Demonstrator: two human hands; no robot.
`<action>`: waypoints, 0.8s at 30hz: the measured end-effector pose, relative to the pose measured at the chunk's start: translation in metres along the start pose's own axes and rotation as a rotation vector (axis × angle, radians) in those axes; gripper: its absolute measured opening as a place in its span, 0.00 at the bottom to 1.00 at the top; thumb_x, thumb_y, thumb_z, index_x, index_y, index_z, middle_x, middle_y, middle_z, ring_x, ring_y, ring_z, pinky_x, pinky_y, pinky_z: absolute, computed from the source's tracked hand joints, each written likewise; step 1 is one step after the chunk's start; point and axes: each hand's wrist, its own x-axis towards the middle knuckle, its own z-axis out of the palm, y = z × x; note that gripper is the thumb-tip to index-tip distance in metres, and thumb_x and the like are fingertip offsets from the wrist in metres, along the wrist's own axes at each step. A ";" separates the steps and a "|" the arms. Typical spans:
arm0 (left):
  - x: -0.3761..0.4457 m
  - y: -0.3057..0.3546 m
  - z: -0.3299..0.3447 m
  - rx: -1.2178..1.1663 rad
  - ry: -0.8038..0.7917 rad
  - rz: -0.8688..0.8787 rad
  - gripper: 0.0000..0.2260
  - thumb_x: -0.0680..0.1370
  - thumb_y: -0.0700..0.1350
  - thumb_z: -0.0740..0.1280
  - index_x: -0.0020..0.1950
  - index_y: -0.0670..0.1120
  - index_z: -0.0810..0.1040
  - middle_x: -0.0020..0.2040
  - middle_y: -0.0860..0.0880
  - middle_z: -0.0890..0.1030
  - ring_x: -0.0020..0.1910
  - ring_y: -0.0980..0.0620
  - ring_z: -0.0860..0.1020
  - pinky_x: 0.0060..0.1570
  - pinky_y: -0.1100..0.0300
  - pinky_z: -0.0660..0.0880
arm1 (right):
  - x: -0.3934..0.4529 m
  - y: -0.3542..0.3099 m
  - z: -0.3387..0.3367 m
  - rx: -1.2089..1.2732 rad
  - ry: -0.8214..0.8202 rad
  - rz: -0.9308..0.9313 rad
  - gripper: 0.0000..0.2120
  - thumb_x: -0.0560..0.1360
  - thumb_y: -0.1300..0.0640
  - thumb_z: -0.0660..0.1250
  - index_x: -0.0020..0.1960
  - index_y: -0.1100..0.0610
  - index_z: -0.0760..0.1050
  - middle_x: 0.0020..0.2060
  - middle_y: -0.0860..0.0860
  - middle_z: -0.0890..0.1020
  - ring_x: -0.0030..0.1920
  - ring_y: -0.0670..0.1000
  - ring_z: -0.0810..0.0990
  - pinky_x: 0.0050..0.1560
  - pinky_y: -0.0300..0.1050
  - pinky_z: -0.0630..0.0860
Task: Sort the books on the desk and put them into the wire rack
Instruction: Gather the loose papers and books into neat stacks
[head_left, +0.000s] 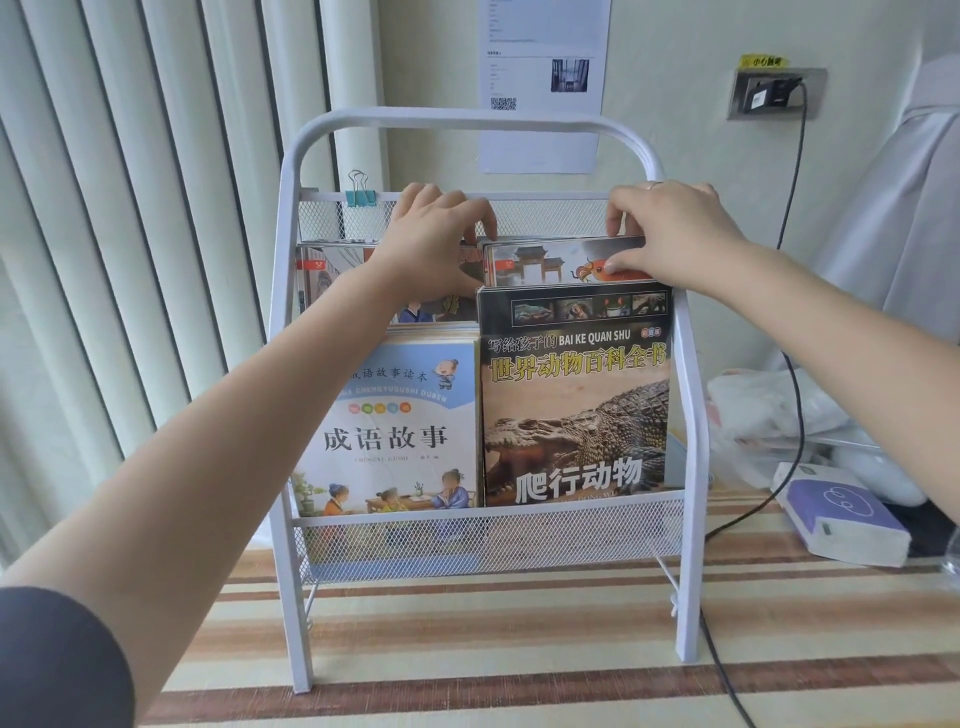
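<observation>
A white wire rack (470, 119) stands on the striped desk. Its front pocket holds a pale blue storybook (395, 426) on the left and a dark crocodile book (574, 400) on the right. Behind them, the upper pocket holds a stack of books with a gate and dragon picture (550, 262). My right hand (670, 234) pinches the top right edge of that stack, thumb on the cover and fingers behind. At the stack's left top edge my left hand (431, 244) has its fingers curled over the books. More illustrated books (322, 275) stand further left in the upper pocket.
A teal binder clip (360, 195) hangs on the rack's upper mesh rail. Right of the rack lie a purple and white box (841, 514), a black cable (795, 322) from a wall socket (774, 93), and plastic bags (769, 410). Vertical blinds (130, 208) fill the left.
</observation>
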 end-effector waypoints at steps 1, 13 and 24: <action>0.000 0.001 0.000 0.001 0.001 -0.002 0.22 0.67 0.54 0.74 0.58 0.50 0.74 0.52 0.50 0.76 0.54 0.47 0.68 0.63 0.55 0.57 | 0.000 0.000 0.000 -0.002 0.000 -0.001 0.16 0.67 0.48 0.74 0.48 0.52 0.72 0.43 0.48 0.74 0.51 0.56 0.75 0.53 0.51 0.65; 0.002 -0.003 -0.001 -0.018 -0.050 -0.012 0.26 0.64 0.53 0.74 0.60 0.52 0.73 0.49 0.54 0.69 0.53 0.49 0.65 0.66 0.54 0.54 | -0.007 0.004 -0.001 0.079 0.051 0.019 0.08 0.71 0.56 0.71 0.47 0.55 0.74 0.49 0.51 0.79 0.52 0.55 0.75 0.53 0.50 0.65; -0.044 -0.032 -0.058 -0.355 0.250 -0.214 0.12 0.77 0.36 0.63 0.59 0.43 0.75 0.54 0.49 0.78 0.52 0.54 0.75 0.58 0.61 0.72 | -0.087 0.000 0.013 0.613 0.463 0.540 0.11 0.79 0.59 0.56 0.59 0.62 0.71 0.58 0.57 0.78 0.59 0.55 0.75 0.53 0.38 0.65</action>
